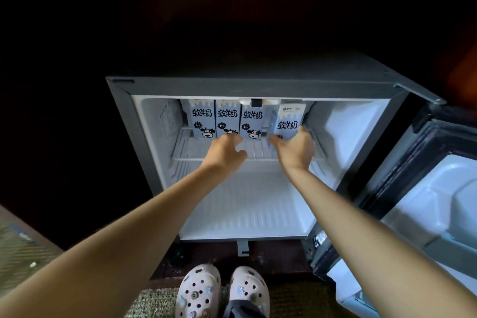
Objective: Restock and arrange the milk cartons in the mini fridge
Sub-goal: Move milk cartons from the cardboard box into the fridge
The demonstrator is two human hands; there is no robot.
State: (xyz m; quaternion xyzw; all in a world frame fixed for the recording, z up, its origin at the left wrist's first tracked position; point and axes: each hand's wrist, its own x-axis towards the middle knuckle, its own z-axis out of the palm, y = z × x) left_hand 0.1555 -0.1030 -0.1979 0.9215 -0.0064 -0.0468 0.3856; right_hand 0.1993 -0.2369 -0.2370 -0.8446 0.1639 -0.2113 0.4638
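Forearms reach into the mini fridge (247, 85). The right hand (296, 151) grips the base of a fourth carton (287, 121), upright but skewed, just right of three aligned cartons (227, 119) on the wire shelf (185, 147). The left hand (227, 148) hovers before them, loosely curled and apparently holding nothing. Squaring the carton leftward looks next.

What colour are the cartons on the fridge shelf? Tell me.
The cartons are pale blue, with black lettering and a cartoon cow; head view.
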